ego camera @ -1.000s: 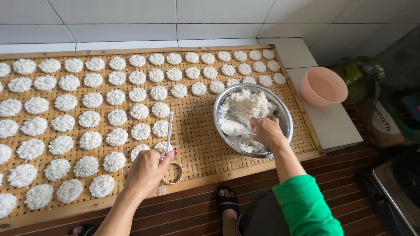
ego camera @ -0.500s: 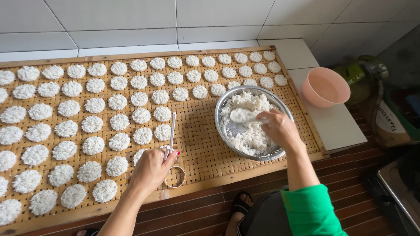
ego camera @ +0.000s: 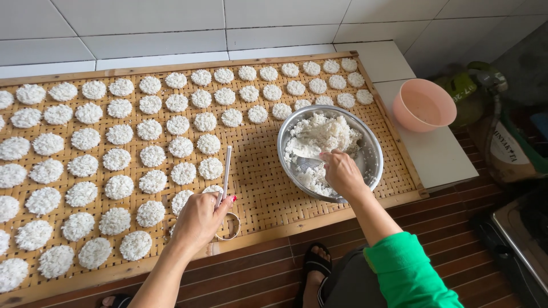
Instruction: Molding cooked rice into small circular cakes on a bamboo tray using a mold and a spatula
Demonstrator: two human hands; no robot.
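Resting on woven tray (ego camera: 394, 171): left hand (ego camera: 200, 219), fingers pinched round white stick (ego camera: 226, 171); spoon (ego camera: 308, 153) gripped by right hand (ego camera: 341, 172) in rice bowl (ego camera: 374, 148).

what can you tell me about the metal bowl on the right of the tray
The metal bowl is round, shiny and steel-looking, standing upright on the right end of the woven bamboo tray, near its front edge. It is partly filled with white cooked rice, heaped toward the back left, with bare metal showing on the right side. The right hand reaches in over the near rim, holding a pale scoop in the rice.
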